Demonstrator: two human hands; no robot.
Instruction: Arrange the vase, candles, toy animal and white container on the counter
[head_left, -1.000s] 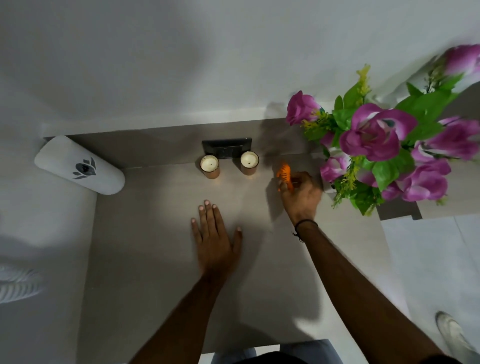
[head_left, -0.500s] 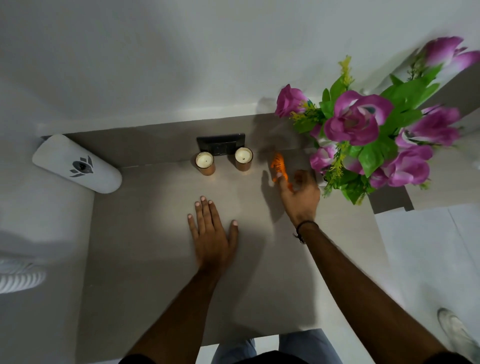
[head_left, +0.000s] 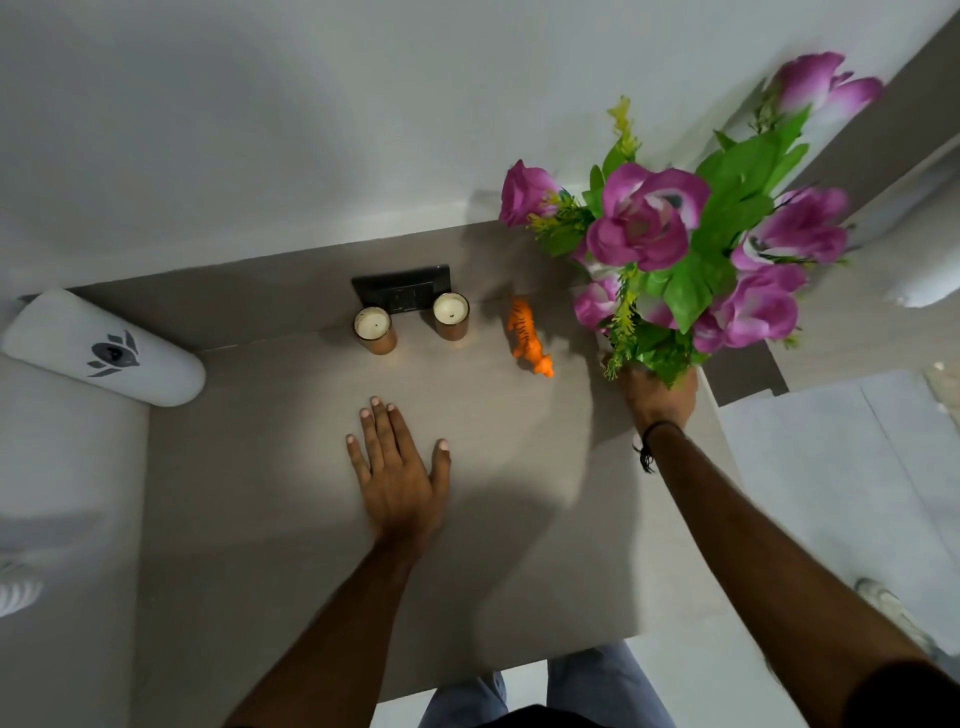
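A bunch of purple flowers with green leaves (head_left: 649, 228) rises at the counter's far right and hides its vase. My right hand (head_left: 657, 397) reaches in under the leaves at the bunch's base, and the foliage covers its fingers. An orange toy tiger (head_left: 527, 335) stands free on the counter, left of the flowers. Two copper-coloured candles (head_left: 372, 325) (head_left: 451, 312) stand side by side by the back wall. A white container with a dark logo (head_left: 104, 348) lies at the counter's far left corner. My left hand (head_left: 397, 473) rests flat on the counter, fingers spread.
The beige counter (head_left: 260, 467) runs from the white wall to its front edge near my legs. A black socket plate (head_left: 400, 288) sits on the backsplash behind the candles. A lower white surface lies to the right, and a shoe (head_left: 893, 608) shows on the floor.
My right hand let go of the toy tiger, which now stands alone, and moved right to the base of the flowers. My left hand stayed flat on the counter.
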